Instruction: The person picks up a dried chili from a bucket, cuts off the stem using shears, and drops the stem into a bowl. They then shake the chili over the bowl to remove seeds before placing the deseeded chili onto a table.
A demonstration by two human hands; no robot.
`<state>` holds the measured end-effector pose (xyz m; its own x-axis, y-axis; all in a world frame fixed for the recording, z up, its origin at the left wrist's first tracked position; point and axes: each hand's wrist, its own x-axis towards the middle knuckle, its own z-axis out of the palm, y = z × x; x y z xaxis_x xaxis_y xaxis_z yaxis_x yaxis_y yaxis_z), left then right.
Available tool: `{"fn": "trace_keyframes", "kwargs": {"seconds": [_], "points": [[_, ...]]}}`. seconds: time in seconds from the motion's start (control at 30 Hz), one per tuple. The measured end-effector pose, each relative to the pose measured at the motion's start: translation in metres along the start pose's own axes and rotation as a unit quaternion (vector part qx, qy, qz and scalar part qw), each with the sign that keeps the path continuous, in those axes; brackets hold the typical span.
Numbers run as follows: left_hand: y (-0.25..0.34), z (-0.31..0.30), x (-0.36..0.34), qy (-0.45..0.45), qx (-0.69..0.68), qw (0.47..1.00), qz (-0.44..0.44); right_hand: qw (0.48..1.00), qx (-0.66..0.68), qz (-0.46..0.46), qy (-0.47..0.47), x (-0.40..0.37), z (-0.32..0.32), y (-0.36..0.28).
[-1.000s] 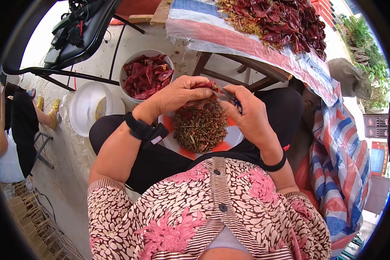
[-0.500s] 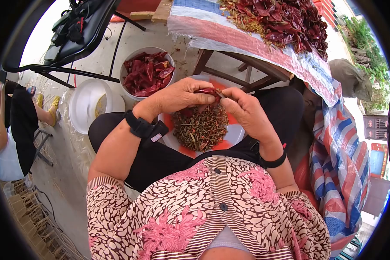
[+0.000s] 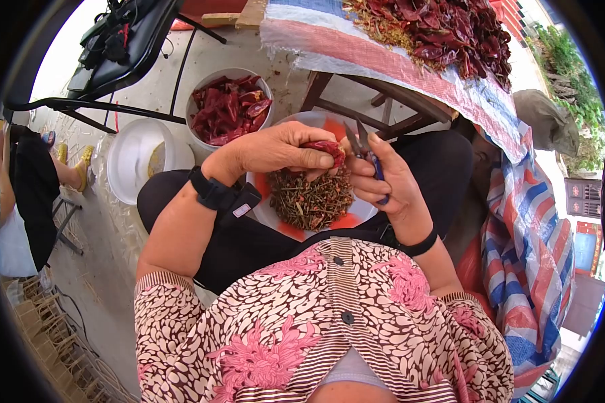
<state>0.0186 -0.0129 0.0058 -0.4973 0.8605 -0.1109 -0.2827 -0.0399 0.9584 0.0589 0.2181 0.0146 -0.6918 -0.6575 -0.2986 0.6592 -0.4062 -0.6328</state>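
My left hand (image 3: 286,149) is closed round a dried red chili pepper (image 3: 331,149), pinched between thumb and fingers. In my right hand (image 3: 388,176) is a pair of blue-handled scissors (image 3: 378,161), their short dark blades pointing up and standing apart just right of the chili. Both hands hover over a basin (image 3: 364,207) between my legs. Inside it lies a heap of chili stems and bits (image 3: 312,201), partly covered by my left hand.
A white bucket (image 3: 193,131) of dried red chilies stands beyond my left wrist, beside a white tub (image 3: 129,161). A striped sheet (image 3: 356,57) carries a chili pile (image 3: 450,40). At left are a black chair (image 3: 131,60) and another person (image 3: 20,201).
My right hand has turned and drawn slightly away from the chili, so the scissors and their parted blades now show. My left hand keeps the chili in nearly the same place.
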Motion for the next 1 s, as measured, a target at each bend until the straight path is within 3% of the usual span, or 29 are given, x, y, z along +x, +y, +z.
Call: {"fn": "trace_keyframes", "kwargs": {"seconds": [0.13,0.3,0.43,0.5,0.6,0.7,0.77,0.87,1.0], "points": [[0.009,0.001,-0.004,0.064,-0.006,0.998,0.017,0.939,-0.316,-0.114,0.073,-0.006,0.008,-0.007],[0.003,0.001,0.0,0.097,0.011,0.993,0.063,0.798,-0.552,-0.197,0.143,-0.01,0.018,-0.004],[-0.001,0.001,0.002,0.104,0.014,0.992,0.065,0.721,-0.636,-0.226,0.157,-0.005,0.017,-0.002],[-0.006,0.0,0.005,0.115,0.113,0.982,0.099,0.687,-0.671,-0.223,0.165,-0.004,0.016,-0.003],[-0.008,0.002,0.007,0.123,0.151,0.976,0.101,0.686,-0.671,-0.229,0.164,-0.001,0.011,0.002],[-0.005,0.002,0.005,0.113,0.121,0.984,0.066,0.717,-0.648,-0.204,0.157,-0.002,0.016,0.001],[-0.004,0.002,0.005,0.091,0.076,0.992,0.046,0.826,-0.524,-0.165,0.124,-0.002,0.013,0.001],[-0.005,0.002,0.005,0.055,-0.002,0.998,0.039,0.944,-0.319,-0.074,0.043,-0.005,0.006,-0.005],[-0.001,0.0,0.003,0.011,-0.031,0.999,0.03,0.996,-0.093,-0.013,-0.008,-0.007,0.008,0.004]]}}
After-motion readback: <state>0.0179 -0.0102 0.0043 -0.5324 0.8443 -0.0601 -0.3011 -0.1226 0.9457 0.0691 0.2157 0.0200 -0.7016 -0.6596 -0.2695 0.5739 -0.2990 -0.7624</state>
